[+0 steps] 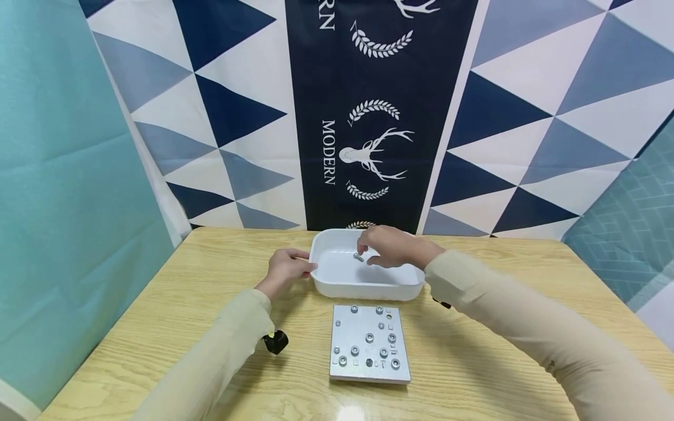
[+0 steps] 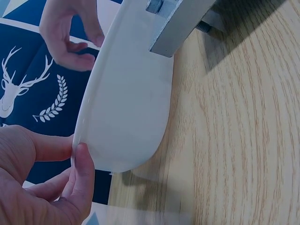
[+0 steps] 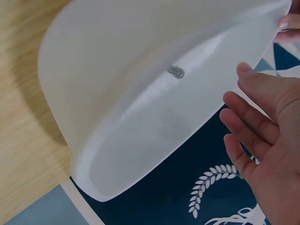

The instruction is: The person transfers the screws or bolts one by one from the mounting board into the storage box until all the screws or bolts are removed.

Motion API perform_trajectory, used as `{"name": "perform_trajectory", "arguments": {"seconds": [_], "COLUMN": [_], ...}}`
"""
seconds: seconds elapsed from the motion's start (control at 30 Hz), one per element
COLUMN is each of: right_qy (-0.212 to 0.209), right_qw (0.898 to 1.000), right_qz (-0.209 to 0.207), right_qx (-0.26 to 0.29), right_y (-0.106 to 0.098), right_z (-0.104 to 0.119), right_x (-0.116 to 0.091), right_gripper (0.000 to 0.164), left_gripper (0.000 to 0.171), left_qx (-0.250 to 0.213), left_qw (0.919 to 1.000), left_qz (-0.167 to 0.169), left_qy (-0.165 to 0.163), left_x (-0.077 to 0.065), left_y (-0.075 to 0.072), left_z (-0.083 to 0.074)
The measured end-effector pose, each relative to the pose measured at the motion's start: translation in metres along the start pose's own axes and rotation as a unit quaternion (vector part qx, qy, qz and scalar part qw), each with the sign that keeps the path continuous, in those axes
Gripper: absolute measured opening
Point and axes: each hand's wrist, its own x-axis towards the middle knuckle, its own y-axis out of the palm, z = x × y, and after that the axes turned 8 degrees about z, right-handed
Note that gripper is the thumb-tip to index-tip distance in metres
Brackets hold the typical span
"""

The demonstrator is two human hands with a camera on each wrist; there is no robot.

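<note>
A white plastic tray (image 1: 368,290) stands near the back of the table. My left hand (image 1: 286,270) pinches its left rim, thumb on the outside in the left wrist view. Inside the tray lies a small silver bolt (image 3: 176,71), seen also in the head view close to my right fingertips. My right hand (image 1: 388,245) hovers over the tray with relaxed, slightly bent fingers and nothing between them. In the right wrist view its thumb and fingers (image 3: 248,117) are spread apart, away from the bolt.
In front of the tray lies a silver metal plate (image 1: 360,321) fitted with several bolts and small holes. Both rest on a wooden table (image 1: 237,257). A patterned cloth (image 1: 253,146) hangs right behind the table's back edge. Teal sheets (image 1: 68,204) hang at both sides.
</note>
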Motion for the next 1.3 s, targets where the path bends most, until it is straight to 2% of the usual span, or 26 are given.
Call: {"name": "perform_trajectory", "arguments": {"seconds": [0.47,0.8,1.3], "right_qy": [-0.084,-0.103,-0.122], "right_qw": [0.993,0.987,0.987], "right_qz": [-0.075,-0.119,-0.106], "right_qx": [-0.017,-0.018,0.017], "right_y": [0.019,0.039,0.052], "right_z": [0.027,0.044,0.062], "right_x": [-0.046,-0.075,-0.102], "right_gripper": [0.022,0.023,0.023], "left_gripper": [0.033,0.032,0.032], "left_qx": [-0.004,-0.001,-0.004], "left_qw": [1.0,1.0,1.0], "left_qz": [0.003,0.002,0.002], "left_qy": [-0.002,-0.008,-0.004], "left_x": [-0.001,0.001,0.001], "left_y": [0.001,0.0,-0.001], "left_z": [-0.002,-0.001,-0.001]}}
